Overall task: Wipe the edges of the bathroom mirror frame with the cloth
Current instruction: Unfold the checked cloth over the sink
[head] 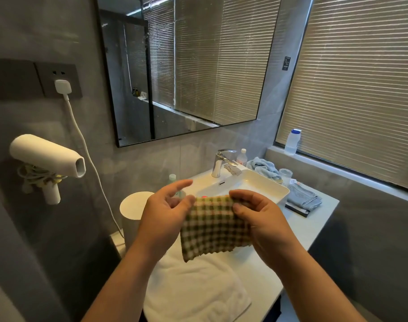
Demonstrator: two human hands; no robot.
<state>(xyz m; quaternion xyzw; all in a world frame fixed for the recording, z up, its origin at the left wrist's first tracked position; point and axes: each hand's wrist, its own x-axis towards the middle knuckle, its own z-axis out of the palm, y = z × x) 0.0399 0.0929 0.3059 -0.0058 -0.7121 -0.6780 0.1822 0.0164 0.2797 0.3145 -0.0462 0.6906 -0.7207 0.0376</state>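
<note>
Cloth [215, 226] is held stretched between both hands above the bench [314, 226], well below the mirror frame [186, 134]. Left hand [162, 216]: thumb pinches the top corner, other fingers spread. Right hand [261, 217]: grip pinching the opposite edge. Judged: cloth being squared up for wiping; frame not yet touched.

I hold the cloth [214, 226] between my left hand [166, 212] and right hand [263, 219]. The sink [263, 184] and faucet [221, 162] lie beyond my grip, the mirror frame [186, 135] above them. A towel [193, 291] lies beneath, the hair dryer [47, 156] far left, folded cloths [303, 198] right.
</note>
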